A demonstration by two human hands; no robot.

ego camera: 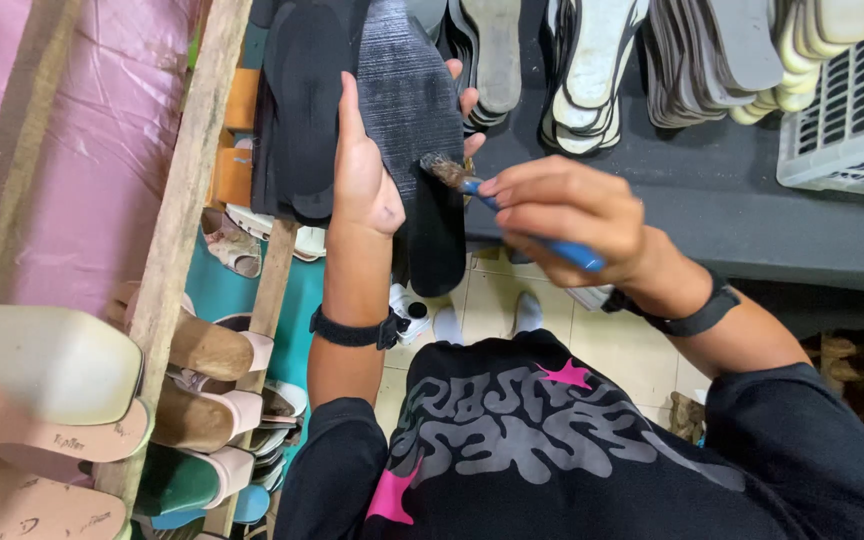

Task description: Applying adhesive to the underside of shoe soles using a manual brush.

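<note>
My left hand [364, 175] holds a black shoe sole [412, 105] upright from behind, thumb on its left edge and fingertips showing at its right edge. My right hand [567, 215] grips a blue-handled brush [512, 215], and the brush's dark bristles touch the ribbed face of the sole near its middle right. A second black sole [302, 100] stands just left of the held one, partly behind my left hand. Both wrists wear black bands.
A dark workbench [712, 190] carries rows of stacked grey and cream insoles [592, 70] and a white plastic crate [852, 110] at the right. A wooden rack [177, 230] at the left holds pink and tan sandals [52, 390]. Tiled floor lies below.
</note>
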